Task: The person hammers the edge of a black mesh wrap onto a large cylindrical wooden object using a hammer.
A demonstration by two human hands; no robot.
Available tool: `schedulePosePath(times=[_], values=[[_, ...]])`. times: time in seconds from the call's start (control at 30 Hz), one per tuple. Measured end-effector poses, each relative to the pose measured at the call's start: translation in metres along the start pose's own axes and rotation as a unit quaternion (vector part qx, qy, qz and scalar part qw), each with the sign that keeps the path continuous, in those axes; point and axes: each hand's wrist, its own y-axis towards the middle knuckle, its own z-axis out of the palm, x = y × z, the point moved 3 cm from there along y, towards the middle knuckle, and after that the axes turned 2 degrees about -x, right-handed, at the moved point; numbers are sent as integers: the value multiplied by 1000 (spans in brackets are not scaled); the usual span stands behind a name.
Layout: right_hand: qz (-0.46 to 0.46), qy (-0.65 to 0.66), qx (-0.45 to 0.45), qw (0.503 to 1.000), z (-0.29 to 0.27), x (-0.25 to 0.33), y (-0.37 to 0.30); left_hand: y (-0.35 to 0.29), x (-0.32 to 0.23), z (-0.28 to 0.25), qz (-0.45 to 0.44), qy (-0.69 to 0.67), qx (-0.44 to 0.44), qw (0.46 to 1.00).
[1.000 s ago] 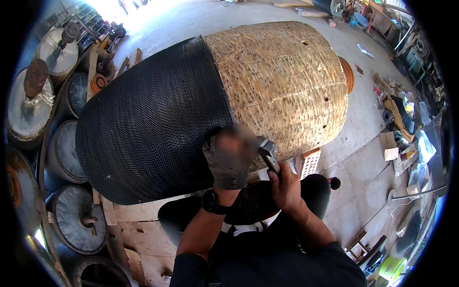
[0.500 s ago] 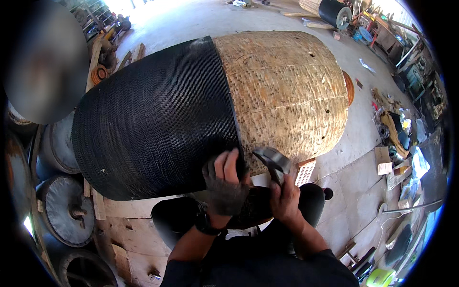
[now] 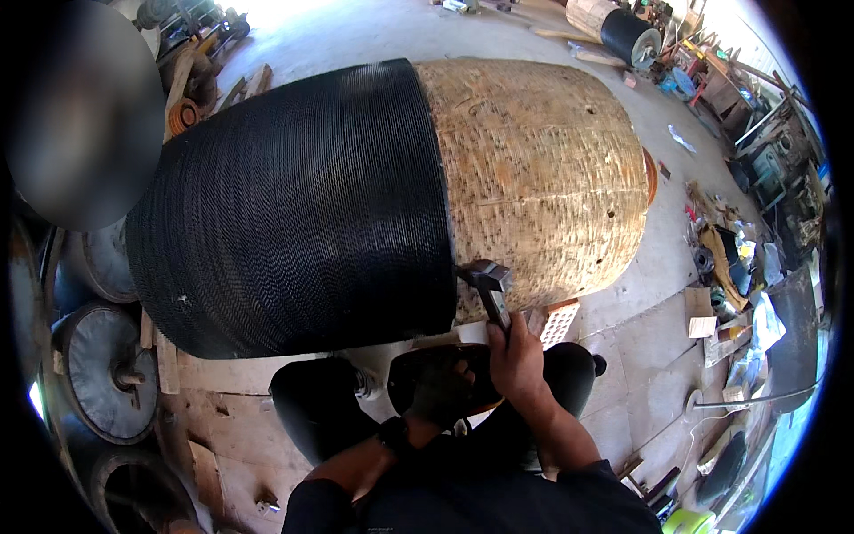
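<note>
A large drum (image 3: 543, 178) lies on its side before me. Its right part is a pale, rough, pitted surface; ribbed black covering (image 3: 302, 205) wraps the left part. My right hand (image 3: 519, 360) is closed round the handle of a hammer (image 3: 489, 283). The hammer's head is over the pale surface, beside the covering's edge; whether it touches I cannot tell. My left hand (image 3: 440, 389), in a dark fingerless glove, is down at a dark shallow container (image 3: 405, 367) between my knees. Its fingers look curled, but what they hold is lost in shadow.
A perforated brick (image 3: 559, 322) is under the drum's near right side. Round drums with metal ends (image 3: 108, 374) stand at the left. Scraps and tools litter the right floor, near a dark sheet (image 3: 794, 334). A smaller half-black roller (image 3: 630, 37) lies far right. A blurred round shape blocks the upper left.
My left hand has left the covering's edge and dropped to the container between my knees. My right hand has shifted slightly left with the hammer, its head now closer to the edge.
</note>
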Motion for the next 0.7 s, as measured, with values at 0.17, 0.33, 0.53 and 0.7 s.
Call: schedulePosePath(times=[0.17, 0.33, 0.53, 0.7], values=[[-166, 108, -153, 968, -13, 0, -29, 1, 0, 7, 12, 49, -32, 998], [-17, -47, 1, 999, 5, 3, -7, 0, 0, 14, 11, 52, -74, 996], [-195, 118, -128, 965, -17, 7, -30, -1, 0, 11, 15, 47, -47, 998], [-34, -67, -42, 996, 7, 4, -9, 5, -7, -28, -2, -7, -63, 998]])
